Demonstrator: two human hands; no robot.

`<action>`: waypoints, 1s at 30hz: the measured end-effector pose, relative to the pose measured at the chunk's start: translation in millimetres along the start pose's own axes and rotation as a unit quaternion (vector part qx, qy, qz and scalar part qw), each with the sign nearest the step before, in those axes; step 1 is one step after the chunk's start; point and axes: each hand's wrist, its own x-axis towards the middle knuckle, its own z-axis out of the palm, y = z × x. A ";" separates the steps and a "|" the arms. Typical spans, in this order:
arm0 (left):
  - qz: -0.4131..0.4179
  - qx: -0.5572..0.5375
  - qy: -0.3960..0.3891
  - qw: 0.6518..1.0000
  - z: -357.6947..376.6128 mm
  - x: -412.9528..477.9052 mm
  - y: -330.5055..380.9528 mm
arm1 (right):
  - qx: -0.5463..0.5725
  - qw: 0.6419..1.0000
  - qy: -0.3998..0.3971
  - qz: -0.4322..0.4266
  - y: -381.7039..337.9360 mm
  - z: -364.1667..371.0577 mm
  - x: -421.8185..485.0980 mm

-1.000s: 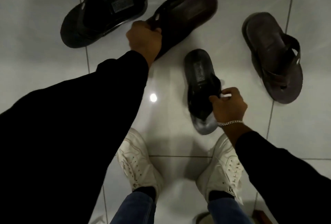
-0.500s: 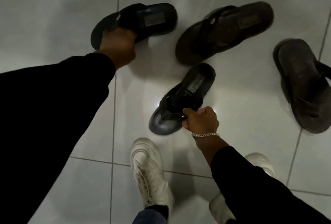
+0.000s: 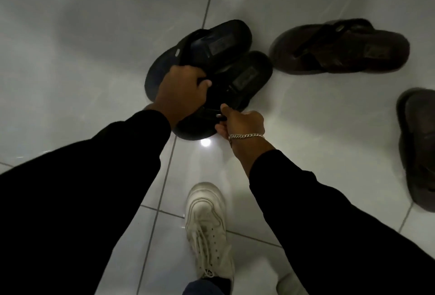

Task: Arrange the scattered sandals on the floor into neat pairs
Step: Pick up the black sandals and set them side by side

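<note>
Two black sandals lie side by side at the middle of the tiled floor, heels pointing up and right. My left hand (image 3: 181,89) grips the strap of the farther black sandal (image 3: 219,42). My right hand (image 3: 242,122), with a chain bracelet at the wrist, holds the toe end of the nearer black sandal (image 3: 247,78). The two touch along their sides. A brown sandal (image 3: 341,49) lies on the floor to their right. A second brown sandal (image 3: 419,148) lies at the right edge, partly cut off.
My white sneaker (image 3: 207,226) stands on the glossy white tiles below the hands; the other foot shows only at the bottom edge. A lamp reflection (image 3: 205,143) glares on the floor just under the nearer black sandal.
Both hands have drawn the two black sandals together; they were apart and now lie side by side. The view has shifted left, so the brown sandals sit farther right.
</note>
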 end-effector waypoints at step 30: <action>-0.256 -0.013 0.175 0.951 -61.5 32.7 -68.4 | -0.662 0.640 -0.055 -0.386 -22.9 30.1 16.6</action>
